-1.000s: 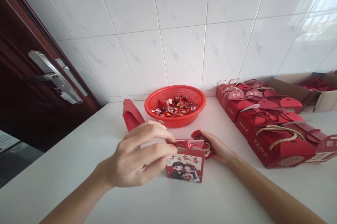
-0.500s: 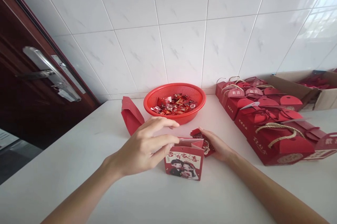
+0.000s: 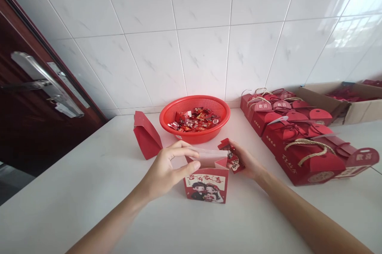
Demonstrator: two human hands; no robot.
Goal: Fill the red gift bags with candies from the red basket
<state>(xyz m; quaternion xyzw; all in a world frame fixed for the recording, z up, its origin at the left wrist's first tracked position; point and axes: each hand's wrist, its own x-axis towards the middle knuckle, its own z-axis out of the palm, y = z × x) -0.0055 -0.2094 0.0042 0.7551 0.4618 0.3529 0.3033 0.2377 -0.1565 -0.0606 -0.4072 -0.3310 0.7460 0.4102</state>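
Note:
An upright red box [image 3: 205, 186] with a cartoon couple on its front stands on the white table, its top open. My left hand [image 3: 171, 168] is at the box's upper left, thumb and fingers on its top edge and raised flap. In my right hand [image 3: 246, 160], just right of the box, are small red printed packets [image 3: 234, 160]. Behind the box is a red plastic basket [image 3: 193, 136] holding many red-wrapped sweets [image 3: 197, 119]. Another red box [image 3: 146, 136], seen from a plain side, stands to the left.
Several red gift boxes [image 3: 298, 158] with rope handles are grouped at the right. Behind them is a cardboard carton [image 3: 358, 110] with red items. A tiled wall backs the table; a dark red door [image 3: 26, 118] is at left.
My left hand has closed onto the box's top edge, and the flap now stands up higher. My right hand still holds the packets beside the box. The view has shifted slightly.

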